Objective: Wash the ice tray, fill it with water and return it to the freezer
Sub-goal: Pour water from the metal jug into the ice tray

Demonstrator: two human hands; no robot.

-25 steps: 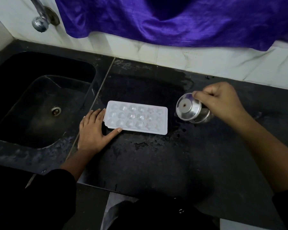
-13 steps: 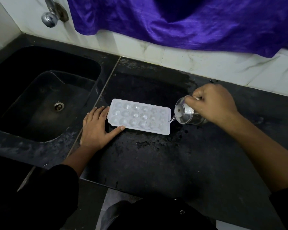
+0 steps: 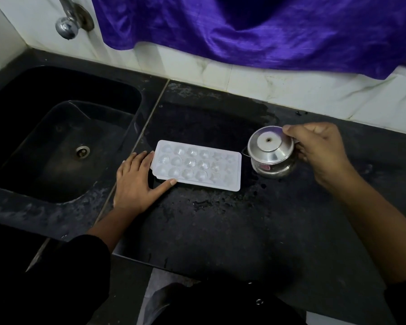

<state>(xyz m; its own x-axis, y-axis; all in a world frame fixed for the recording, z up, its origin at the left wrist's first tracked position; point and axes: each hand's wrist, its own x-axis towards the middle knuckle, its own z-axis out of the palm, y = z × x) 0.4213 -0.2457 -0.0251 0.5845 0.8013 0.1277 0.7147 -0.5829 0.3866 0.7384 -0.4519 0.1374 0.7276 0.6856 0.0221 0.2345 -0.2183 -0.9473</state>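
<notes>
counter [image 3: 220, 231] black, wet; left hand [image 3: 136, 184] flat beside tray [image 3: 198, 165]; right hand [image 3: 319, 148] gripping pot [image 3: 271, 152]

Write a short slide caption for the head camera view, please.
Left hand steadies a white ice tray on the black counter while right hand holds a steel pot beside it.

Between the left hand [image 3: 136, 181] and the right hand [image 3: 319, 148] the tray [image 3: 198, 165] and the steel pot [image 3: 271, 153] fill the counter [image 3: 220, 231], with only a narrow gap between the two. Nearer the person than both hands, the wet counter lies open. Left of the left hand the sink [image 3: 56, 141] drops away, and beyond both hands the wall [image 3: 256, 83] and purple cloth [image 3: 267, 31] close the way.
</notes>
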